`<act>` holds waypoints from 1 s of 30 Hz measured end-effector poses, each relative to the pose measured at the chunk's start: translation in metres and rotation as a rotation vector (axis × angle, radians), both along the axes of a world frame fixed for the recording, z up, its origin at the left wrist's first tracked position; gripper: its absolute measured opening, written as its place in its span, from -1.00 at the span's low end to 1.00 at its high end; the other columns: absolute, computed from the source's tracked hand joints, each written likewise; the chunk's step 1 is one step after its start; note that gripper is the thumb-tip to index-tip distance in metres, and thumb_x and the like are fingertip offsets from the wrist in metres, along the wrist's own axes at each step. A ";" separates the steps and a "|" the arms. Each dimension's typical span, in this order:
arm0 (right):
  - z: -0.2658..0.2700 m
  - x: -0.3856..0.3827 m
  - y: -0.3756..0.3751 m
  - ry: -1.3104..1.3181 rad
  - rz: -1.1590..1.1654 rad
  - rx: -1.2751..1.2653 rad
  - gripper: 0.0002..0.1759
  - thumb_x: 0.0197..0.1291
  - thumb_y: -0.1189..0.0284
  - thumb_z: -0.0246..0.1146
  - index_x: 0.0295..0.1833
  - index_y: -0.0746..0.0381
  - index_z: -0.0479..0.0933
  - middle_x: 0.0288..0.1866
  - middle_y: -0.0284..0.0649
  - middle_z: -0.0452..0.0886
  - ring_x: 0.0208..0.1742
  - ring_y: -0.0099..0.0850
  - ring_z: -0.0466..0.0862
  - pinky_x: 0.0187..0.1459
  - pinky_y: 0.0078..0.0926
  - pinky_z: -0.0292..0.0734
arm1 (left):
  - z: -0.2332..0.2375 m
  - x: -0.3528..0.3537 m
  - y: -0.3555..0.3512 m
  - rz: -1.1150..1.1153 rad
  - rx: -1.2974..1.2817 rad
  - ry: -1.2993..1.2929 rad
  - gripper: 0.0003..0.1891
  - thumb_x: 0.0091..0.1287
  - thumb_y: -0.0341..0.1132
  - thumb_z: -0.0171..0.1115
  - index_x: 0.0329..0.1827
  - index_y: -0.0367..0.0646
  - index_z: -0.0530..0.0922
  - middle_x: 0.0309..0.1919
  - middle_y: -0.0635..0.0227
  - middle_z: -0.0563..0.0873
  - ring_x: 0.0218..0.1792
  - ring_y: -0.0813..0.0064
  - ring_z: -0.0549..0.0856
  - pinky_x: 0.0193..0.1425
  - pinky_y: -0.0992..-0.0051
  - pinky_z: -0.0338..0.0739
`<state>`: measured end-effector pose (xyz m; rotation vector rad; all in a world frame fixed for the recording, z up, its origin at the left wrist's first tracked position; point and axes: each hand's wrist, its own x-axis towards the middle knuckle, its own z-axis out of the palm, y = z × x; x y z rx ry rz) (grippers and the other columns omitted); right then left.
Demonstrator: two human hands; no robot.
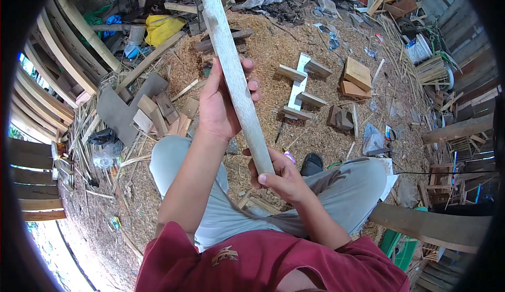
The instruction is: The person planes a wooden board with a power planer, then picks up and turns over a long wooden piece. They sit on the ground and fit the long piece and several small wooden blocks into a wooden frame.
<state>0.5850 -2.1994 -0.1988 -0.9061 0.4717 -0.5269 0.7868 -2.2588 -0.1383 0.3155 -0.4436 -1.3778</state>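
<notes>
A long, pale wooden strip slants across the middle of the view, its far end leaving the top edge. Around its middle is my left hand, palm up, thumb on one side and fingertips showing on the other. My right hand grips the near end, the thumb pressed on it close to the tip. Beyond the strip, on the sawdust floor, lies a whitish board with several short wooden crosspieces.
Wood blocks lie on the sawdust to the right, more offcuts to the left. Long planks lean at the far left. A yellow sack lies at the back. A thick plank juts in at the right.
</notes>
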 end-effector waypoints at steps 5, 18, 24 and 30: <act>0.011 0.002 0.001 0.193 -0.177 -0.451 -0.15 0.31 0.49 0.23 0.66 0.39 0.08 0.37 0.05 0.49 0.35 -0.21 0.55 0.40 -0.23 0.42 | -0.005 -0.001 -0.002 0.129 0.154 -0.164 -0.51 0.65 0.17 -0.05 0.12 -0.10 0.51 -0.09 0.41 0.62 -0.30 0.48 0.59 -0.21 0.42 0.55; -0.006 0.009 0.007 0.403 -0.428 -0.863 -0.28 0.39 0.56 0.19 0.62 0.43 0.16 0.43 0.27 0.46 0.42 0.07 0.55 0.43 -0.16 0.40 | -0.004 -0.014 -0.007 0.263 0.292 -0.385 -0.44 0.73 0.08 -0.29 0.31 -0.22 0.48 0.03 0.18 0.71 -0.16 0.30 0.72 -0.04 0.28 0.67; -0.007 0.009 0.002 0.477 -0.597 -0.982 -0.32 0.34 0.62 0.28 0.55 0.40 0.31 0.35 0.20 0.56 0.35 -0.02 0.63 0.36 -0.22 0.49 | -0.009 -0.014 -0.011 0.353 0.305 -0.355 -0.50 0.72 0.00 -0.24 0.33 -0.23 0.47 0.04 0.17 0.72 -0.10 0.27 0.71 0.11 0.22 0.63; -0.014 0.013 0.004 0.346 -0.538 -0.776 -0.31 0.36 0.66 0.25 0.59 0.34 0.28 0.43 0.10 0.52 0.42 -0.15 0.58 0.40 -0.29 0.46 | -0.014 -0.007 -0.009 0.316 0.323 -0.353 -0.47 0.70 0.06 -0.14 0.34 -0.24 0.47 0.03 0.17 0.72 -0.03 0.27 0.71 0.16 0.23 0.60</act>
